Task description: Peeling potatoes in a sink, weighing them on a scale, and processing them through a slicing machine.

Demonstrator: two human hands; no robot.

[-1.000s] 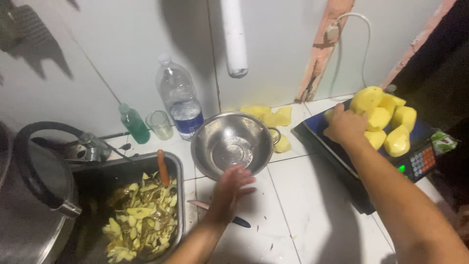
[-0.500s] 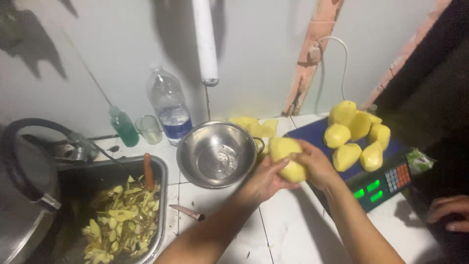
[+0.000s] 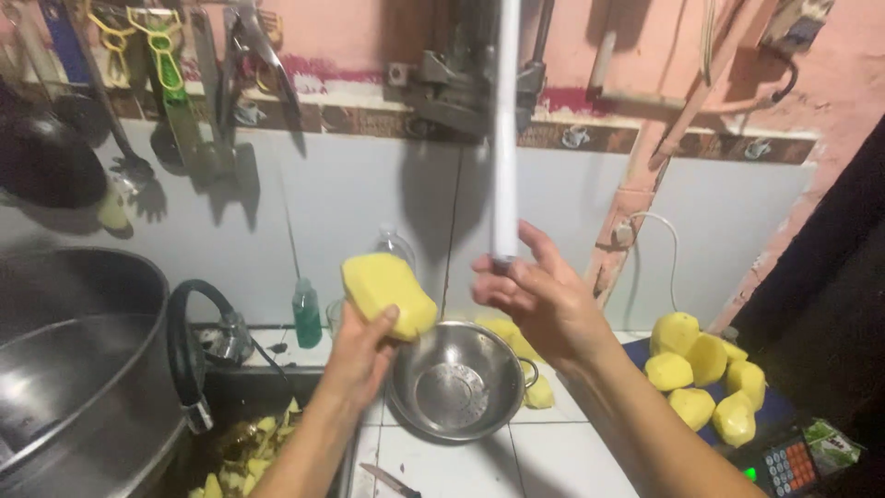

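My left hand [image 3: 361,349] holds a peeled yellow potato [image 3: 387,295] up above the steel bowl [image 3: 456,380]. My right hand [image 3: 536,295] is raised beside it, fingers curled at the lower end of a white vertical handle [image 3: 505,138] that hangs from a wall-mounted metal cutter [image 3: 461,78]. Whether those fingers grip the handle is unclear. The bowl below looks empty.
Several peeled potatoes [image 3: 705,373] lie piled on a digital scale [image 3: 784,456] at right. More pieces [image 3: 525,364] sit behind the bowl. A tray of peelings [image 3: 244,447], a large steel pot [image 3: 78,360], a green bottle [image 3: 307,314] and a knife [image 3: 392,480] are at left and front. Utensils [image 3: 171,83] hang on the wall.
Both hands rose from the counter. The potato passed into my left hand alone, and my right hand went up to the white handle. The view tilted upward.
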